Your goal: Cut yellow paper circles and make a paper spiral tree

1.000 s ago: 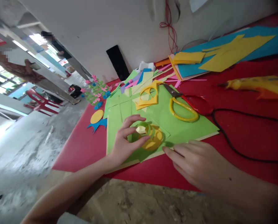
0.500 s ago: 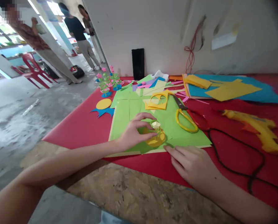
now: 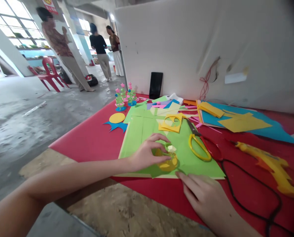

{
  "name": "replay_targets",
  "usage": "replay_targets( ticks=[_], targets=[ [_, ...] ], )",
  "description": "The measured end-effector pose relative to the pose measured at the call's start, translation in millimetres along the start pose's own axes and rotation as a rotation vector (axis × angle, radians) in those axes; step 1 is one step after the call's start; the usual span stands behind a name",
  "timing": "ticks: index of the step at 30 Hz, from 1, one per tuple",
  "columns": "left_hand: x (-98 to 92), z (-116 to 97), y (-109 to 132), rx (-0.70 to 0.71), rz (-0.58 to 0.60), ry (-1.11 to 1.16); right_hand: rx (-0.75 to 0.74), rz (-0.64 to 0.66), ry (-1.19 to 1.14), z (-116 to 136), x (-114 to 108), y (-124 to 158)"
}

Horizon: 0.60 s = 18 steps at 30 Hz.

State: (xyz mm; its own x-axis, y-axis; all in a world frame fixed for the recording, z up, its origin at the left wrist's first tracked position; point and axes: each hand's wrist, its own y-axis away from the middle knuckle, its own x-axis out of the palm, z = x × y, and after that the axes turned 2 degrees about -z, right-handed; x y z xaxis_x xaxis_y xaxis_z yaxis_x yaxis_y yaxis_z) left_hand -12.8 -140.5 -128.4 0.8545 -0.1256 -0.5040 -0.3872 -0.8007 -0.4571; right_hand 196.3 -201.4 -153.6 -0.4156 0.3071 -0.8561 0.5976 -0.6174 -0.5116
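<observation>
My left hand (image 3: pixel 149 153) curves its thumb and fingers around a small paper ornament with a pale yellow star (image 3: pixel 172 148) on top. Below the star is the ornament's yellow round base (image 3: pixel 168 165), resting on green paper (image 3: pixel 137 138); the hand partly covers the ornament. My right hand (image 3: pixel 203 191) lies low over the red table covering, with fingers extended toward the near edge of the green paper. Its fingertips are close to the yellow base, and I see nothing held in them. Yellow-and-red-handled scissors (image 3: pixel 199 148) lie just beyond it.
At right lies a yellow glue gun (image 3: pixel 265 158) with a dark cord (image 3: pixel 254 172). Finished paper trees (image 3: pixel 120 103), a yellow disc (image 3: pixel 117 118) and blue scrap (image 3: pixel 116 126) sit at left. A black phone (image 3: pixel 156 85) leans on the wall. Several people stand beyond.
The view has tilted upward, so the table and hands sit lower in the picture. My left hand still curves around the ornament; my right hand keeps nearly the same place beside it.
</observation>
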Motion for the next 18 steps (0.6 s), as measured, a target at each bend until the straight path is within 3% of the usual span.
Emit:
replay_targets(
  ticks=[18],
  targets=[
    [-0.4,-0.1,-0.3,-0.043,0.013,0.009,0.009,-0.071,-0.047,-1.5,5.7,1.8]
  ],
)
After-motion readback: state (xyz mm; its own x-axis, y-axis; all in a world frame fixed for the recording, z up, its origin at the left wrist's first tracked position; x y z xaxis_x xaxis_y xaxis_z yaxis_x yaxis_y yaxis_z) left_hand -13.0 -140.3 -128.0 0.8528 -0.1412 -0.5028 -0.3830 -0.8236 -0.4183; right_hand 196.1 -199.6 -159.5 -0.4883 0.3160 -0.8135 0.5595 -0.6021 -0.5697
